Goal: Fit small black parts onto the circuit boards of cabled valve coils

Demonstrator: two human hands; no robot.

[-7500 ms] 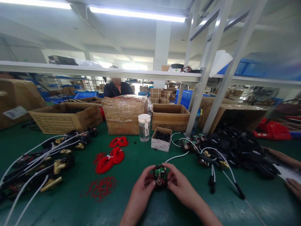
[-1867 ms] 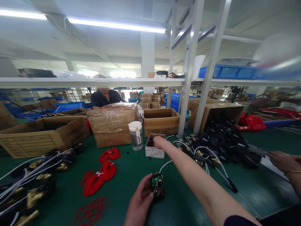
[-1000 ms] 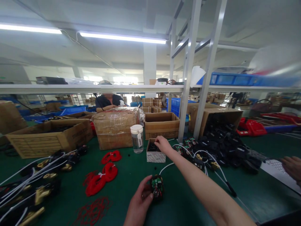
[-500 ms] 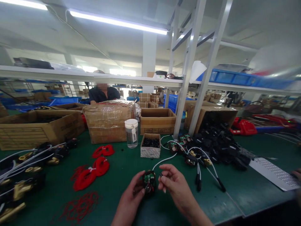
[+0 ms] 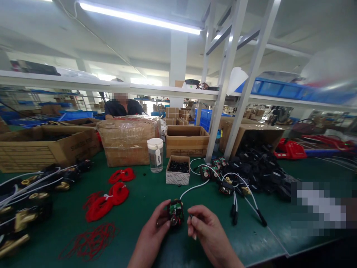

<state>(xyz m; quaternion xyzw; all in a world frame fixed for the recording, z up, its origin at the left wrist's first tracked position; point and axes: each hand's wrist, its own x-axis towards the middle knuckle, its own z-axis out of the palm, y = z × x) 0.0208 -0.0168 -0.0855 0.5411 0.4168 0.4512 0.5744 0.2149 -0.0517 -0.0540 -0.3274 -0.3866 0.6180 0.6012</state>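
Observation:
My left hand (image 5: 155, 229) grips the left side of a black housing with a green circuit board (image 5: 175, 213) in it, its thumb along the lower edge. A white cable (image 5: 192, 189) runs from the housing up to the right. Just right of the board, my right hand (image 5: 205, 227) pinches a small dark piece (image 5: 190, 215), too small to name, between thumb and forefinger. The piece is apart from the board. Beyond both hands stands a small carton (image 5: 177, 178) full of small black parts.
Red wire coils (image 5: 107, 203) and loose red wires (image 5: 92, 242) lie at left, near brass valves with white cables (image 5: 25, 219). A lidded jug (image 5: 155, 156) stands by the carton. More circuit boards (image 5: 214, 169) and a heap of black housings (image 5: 253, 173) are at right. Metal posts (image 5: 231, 82) rise behind.
My right hand has turned slightly and its fingers have curled in more around the small dark piece. The left hand still holds the housing. The view has shifted a little.

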